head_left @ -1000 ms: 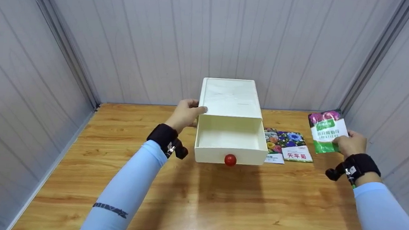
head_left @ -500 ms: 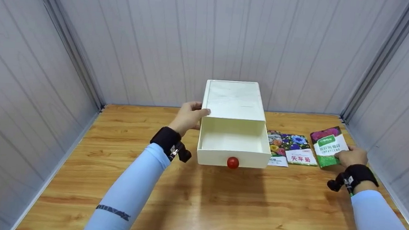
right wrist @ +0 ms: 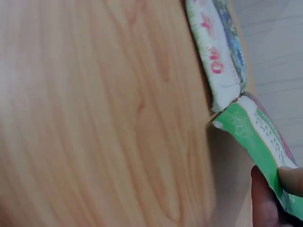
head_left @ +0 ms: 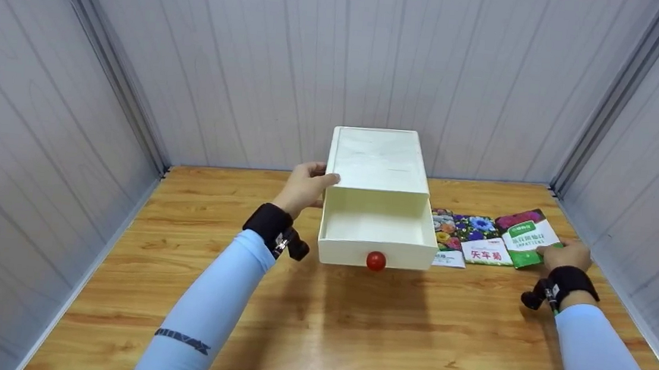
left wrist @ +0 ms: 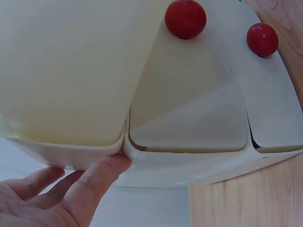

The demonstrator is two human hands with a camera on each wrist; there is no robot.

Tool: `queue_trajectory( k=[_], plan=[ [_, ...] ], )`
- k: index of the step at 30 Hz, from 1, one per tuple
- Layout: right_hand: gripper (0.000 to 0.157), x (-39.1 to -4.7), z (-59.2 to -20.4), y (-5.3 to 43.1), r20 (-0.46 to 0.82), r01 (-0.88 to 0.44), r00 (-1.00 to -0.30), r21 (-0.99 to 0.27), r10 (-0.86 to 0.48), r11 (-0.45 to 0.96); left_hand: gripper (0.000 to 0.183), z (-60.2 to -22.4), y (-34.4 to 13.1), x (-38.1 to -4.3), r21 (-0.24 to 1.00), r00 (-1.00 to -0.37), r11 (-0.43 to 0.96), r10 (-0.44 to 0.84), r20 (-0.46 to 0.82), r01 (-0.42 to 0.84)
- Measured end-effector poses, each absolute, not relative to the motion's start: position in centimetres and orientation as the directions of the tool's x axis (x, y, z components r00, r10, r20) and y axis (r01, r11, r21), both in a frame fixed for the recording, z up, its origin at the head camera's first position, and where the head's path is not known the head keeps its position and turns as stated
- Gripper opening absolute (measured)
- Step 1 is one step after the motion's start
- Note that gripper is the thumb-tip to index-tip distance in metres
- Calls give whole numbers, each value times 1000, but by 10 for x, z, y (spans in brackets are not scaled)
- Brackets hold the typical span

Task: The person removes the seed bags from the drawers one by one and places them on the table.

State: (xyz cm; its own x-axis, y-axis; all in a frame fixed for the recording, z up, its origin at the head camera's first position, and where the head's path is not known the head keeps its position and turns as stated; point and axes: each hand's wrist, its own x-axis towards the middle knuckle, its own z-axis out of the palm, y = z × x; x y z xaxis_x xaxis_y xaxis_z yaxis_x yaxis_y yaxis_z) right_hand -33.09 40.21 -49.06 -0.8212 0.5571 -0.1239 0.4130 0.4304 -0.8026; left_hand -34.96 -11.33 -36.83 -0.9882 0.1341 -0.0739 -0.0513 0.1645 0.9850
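My left hand (head_left: 304, 187) holds the front left corner of a white drawer cabinet (head_left: 379, 159), thumb over its top edge and fingers against its side. The top drawer (head_left: 380, 254), with a red round knob (head_left: 376, 261), is pulled out with nothing inside. In the left wrist view, lower drawers (left wrist: 189, 99) with red knobs are shut. At the right, my right hand (head_left: 567, 254) pinches the lower right corner of a green and white seed packet (head_left: 527, 238). That packet lies tilted, its lower left edge right at a blue-flowered packet (head_left: 486, 252).
Another flower packet (head_left: 448, 258) lies beside the cabinet, partly hidden by the drawer. All stand on a wooden table (head_left: 381, 344), with a grey panelled wall (head_left: 291, 74) behind and walls on both sides.
My right hand has lowered the green and white packet toward the table and slid it left, up to the blue-flowered one. The left hand stays on the cabinet.
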Motion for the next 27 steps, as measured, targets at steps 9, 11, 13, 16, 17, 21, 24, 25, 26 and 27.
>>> queue_trajectory(
  k=[9, 11, 13, 16, 17, 21, 24, 25, 26, 27],
  plan=[
    [46, -327, -500, 404, -38, 411, -812, -746, 583, 524, 52, -368, -112, -348, 987, -988, 150, 134, -81, -61],
    [51, -327, -502, 407, -25, 416, -827, -698, 562, 582, 53, -367, -112, -348, 987, -988, 149, 132, -81, -61],
    [52, -328, -503, 409, -5, 412, -848, -636, 531, 652, 53, -367, -112, -348, 987, -988, 146, 131, -81, -61],
    [50, -329, -505, 413, 9, 391, -878, -563, 479, 728, 53, -366, -111, -348, 988, -988, 143, 131, -83, -64],
    [48, -329, -505, 415, 9, 386, -884, -550, 467, 741, 53, -366, -110, -348, 987, -988, 144, 132, -85, -65],
    [44, -327, -504, 419, -22, 381, -899, -532, 438, 756, 55, -368, -109, -349, 986, -987, 155, 136, -87, -66],
    [43, -326, -502, 421, -42, 386, -903, -518, 429, 763, 55, -369, -108, -349, 986, -986, 154, 141, -88, -66],
    [43, -326, -500, 421, -43, 386, -903, -514, 427, 766, 55, -369, -107, -350, 986, -986, 155, 142, -87, -65],
    [42, -325, -498, 421, -41, 384, -904, -514, 425, 767, 55, -369, -107, -350, 986, -986, 154, 143, -87, -65],
    [42, -325, -496, 421, -38, 381, -905, -512, 423, 770, 55, -369, -106, -350, 986, -986, 155, 144, -88, -65]
  ],
)
